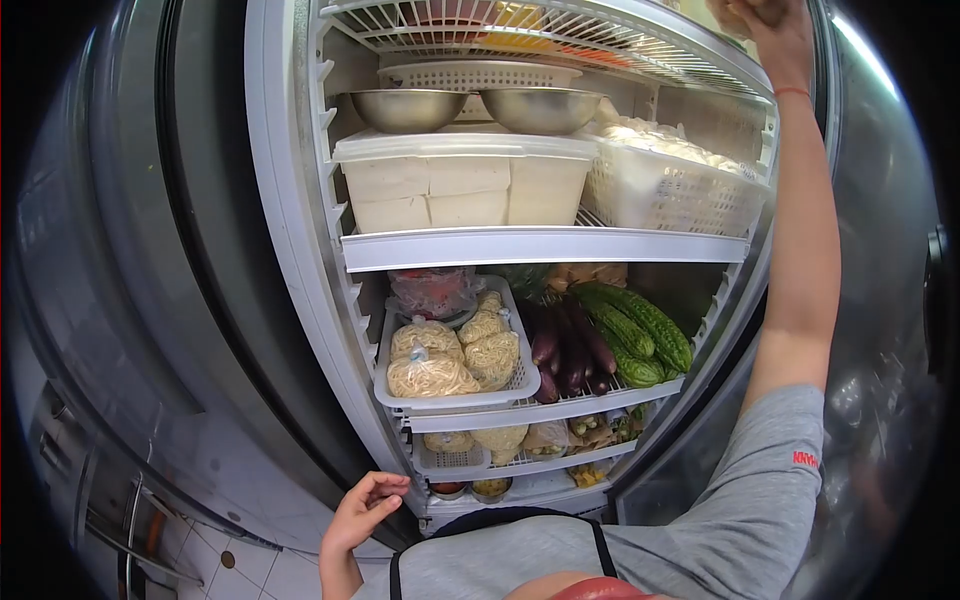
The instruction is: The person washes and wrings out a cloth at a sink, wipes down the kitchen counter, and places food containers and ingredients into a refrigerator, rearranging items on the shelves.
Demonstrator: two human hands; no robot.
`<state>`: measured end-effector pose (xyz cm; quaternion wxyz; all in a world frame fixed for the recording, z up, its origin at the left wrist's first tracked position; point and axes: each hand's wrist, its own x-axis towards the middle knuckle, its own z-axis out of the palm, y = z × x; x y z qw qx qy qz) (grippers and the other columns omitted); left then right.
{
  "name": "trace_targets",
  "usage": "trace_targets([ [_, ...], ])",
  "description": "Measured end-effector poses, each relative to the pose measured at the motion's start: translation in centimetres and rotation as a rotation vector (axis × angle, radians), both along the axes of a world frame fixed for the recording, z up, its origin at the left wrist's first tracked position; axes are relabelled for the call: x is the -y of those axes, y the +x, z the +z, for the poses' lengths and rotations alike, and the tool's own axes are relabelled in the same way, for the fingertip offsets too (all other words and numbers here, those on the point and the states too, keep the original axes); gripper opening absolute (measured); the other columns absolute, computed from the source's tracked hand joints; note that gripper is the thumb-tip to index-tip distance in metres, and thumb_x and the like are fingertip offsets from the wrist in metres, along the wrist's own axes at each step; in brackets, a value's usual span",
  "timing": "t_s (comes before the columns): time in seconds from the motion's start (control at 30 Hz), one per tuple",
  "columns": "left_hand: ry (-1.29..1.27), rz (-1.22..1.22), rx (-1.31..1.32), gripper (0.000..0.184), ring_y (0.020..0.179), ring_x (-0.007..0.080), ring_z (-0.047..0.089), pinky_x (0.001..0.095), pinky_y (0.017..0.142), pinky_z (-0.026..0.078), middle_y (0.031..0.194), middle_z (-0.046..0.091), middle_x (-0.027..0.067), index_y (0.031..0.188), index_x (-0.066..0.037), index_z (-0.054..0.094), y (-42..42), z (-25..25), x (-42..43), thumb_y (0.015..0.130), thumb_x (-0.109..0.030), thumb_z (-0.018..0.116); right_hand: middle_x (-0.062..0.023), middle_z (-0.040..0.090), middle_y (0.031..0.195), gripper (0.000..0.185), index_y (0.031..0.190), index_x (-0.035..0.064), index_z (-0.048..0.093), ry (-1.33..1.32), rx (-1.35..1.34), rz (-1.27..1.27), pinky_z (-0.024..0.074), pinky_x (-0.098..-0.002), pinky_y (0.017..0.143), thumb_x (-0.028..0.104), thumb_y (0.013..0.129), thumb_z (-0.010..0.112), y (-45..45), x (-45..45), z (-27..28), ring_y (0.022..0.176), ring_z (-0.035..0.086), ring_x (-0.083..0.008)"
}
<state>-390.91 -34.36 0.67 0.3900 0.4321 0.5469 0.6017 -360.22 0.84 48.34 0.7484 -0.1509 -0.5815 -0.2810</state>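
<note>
My left hand (368,512) hovers near the lower left of the open refrigerator, fingers loosely bent and thumb apart, with nothing in it. My right arm reaches up along the right side, and my right hand (768,28) is at the top right, level with the upper wire shelf (620,45). Its fingers look curled closed, and the frame edge cuts them off, so what they hold is hidden. Just below the right forearm's line is a white perforated basket (680,190) heaped with pale, bagged food.
On the middle shelf, two metal bowls (410,110) sit on a lidded container (465,190) of white blocks. Below are a basket (455,400) of bagged noodles, eggplants (570,350) and bitter melons (640,330). The lowest levels hold more bags and small bowls (490,490).
</note>
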Motion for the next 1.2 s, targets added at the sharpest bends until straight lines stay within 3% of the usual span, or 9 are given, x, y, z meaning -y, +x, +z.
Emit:
trace_targets([
  [0.07,-0.020,0.028,-0.031,0.028,0.100,0.0169,0.054,0.0293,0.087,0.041,0.109,0.056,0.0094,0.108,-0.001,0.050,0.0,0.8,-0.4,0.083,-0.009,0.059,-0.0165,0.052,0.109,0.065,0.119,0.0054,0.043,-0.002,0.040,0.057,0.0410,-0.0340,0.087,0.022,0.064,0.075,-0.7,-3.2,0.6,0.101,0.051,-0.0290],
  [0.2,-0.007,-0.020,-0.019,0.027,0.102,0.0149,0.052,0.0286,0.087,0.041,0.110,0.056,0.0070,0.108,-0.002,0.051,0.1,0.8,-1.1,0.083,-0.011,0.059,-0.0124,0.059,0.105,0.055,0.118,0.0047,0.048,-0.707,0.415,0.220,0.0448,-0.0308,0.080,0.029,0.074,0.069,0.9,-2.1,1.8,0.092,0.056,-0.0186],
  [0.33,-0.030,-0.065,-0.047,0.030,0.098,0.0118,0.052,0.0252,0.084,0.042,0.108,0.055,0.0047,0.110,-0.002,0.050,-0.2,-0.4,-1.1,0.084,-0.014,0.060,-0.0127,0.064,0.093,0.047,0.109,0.0023,0.056,-0.845,0.416,0.162,0.0465,-0.0315,0.076,0.037,0.079,0.062,0.0,1.0,3.1,0.085,0.059,-0.0196],
  [0.4,-0.092,-0.067,-0.075,0.032,0.094,0.0108,0.052,0.0244,0.083,0.042,0.107,0.055,0.0041,0.110,-0.002,0.050,-0.1,-0.6,-1.0,0.084,-0.016,0.061,-0.0119,0.065,0.086,0.045,0.101,0.0034,0.062,-0.576,0.277,-0.051,0.0473,-0.0314,0.074,0.043,0.080,0.058,0.8,-1.4,5.1,0.082,0.061,-0.0215],
  [0.47,-0.093,-0.057,-0.072,0.032,0.093,0.0103,0.052,0.0243,0.082,0.042,0.107,0.055,0.0042,0.110,-0.002,0.050,0.0,-0.8,-0.9,0.084,-0.016,0.061,-0.0093,0.065,0.093,0.042,0.101,0.0072,0.063,-0.573,0.197,-0.233,0.0447,-0.0303,0.080,0.044,0.081,0.057,4.0,-8.3,7.8,0.090,0.059,-0.0199],
  [0.6,-0.124,-0.009,-0.023,0.028,0.099,0.0126,0.052,0.0271,0.086,0.041,0.107,0.055,0.0044,0.108,-0.002,0.051,0.2,-1.1,-0.4,0.084,-0.012,0.060,-0.0195,0.022,0.141,0.096,0.141,0.0209,0.018,-1.080,0.260,0.142,0.0211,-0.0380,0.104,0.082,0.067,0.029,5.9,-13.3,7.9,0.131,0.022,-0.0235],
  [0.9,-0.156,-0.026,-0.065,0.031,0.090,0.0097,0.055,0.0237,0.077,0.044,0.102,0.057,0.0049,0.109,-0.001,0.051,1.8,-1.5,-2.1,0.084,-0.016,0.061,-0.0129,0.036,0.136,0.084,0.133,0.0122,0.037,-1.187,0.261,0.301,0.0314,-0.0373,0.097,0.073,0.075,0.035,3.4,-15.0,7.7,0.120,0.040,-0.0269],
  [1.03,-0.161,-0.029,-0.088,0.032,0.089,0.0105,0.055,0.0244,0.077,0.044,0.102,0.057,0.0051,0.110,-0.001,0.051,2.4,-1.7,-3.1,0.083,-0.017,0.062,-0.0112,0.056,0.114,0.065,0.117,0.0065,0.054,-0.802,0.339,-0.418,0.0391,-0.0324,0.087,0.058,0.078,0.047,3.9,-20.8,11.5,0.100,0.055,-0.0230],
  [1.2,-0.168,-0.043,-0.142,0.034,0.090,0.0121,0.054,0.0259,0.078,0.044,0.101,0.057,0.0061,0.109,-0.001,0.051,2.6,-2.5,-3.3,0.082,-0.019,0.063,-0.0160,0.048,0.126,0.059,0.117,0.0112,0.055,-0.323,0.403,0.158,0.0369,-0.0315,0.093,0.056,0.078,0.051,-0.6,-8.4,6.2,0.103,0.055,-0.0238],
])
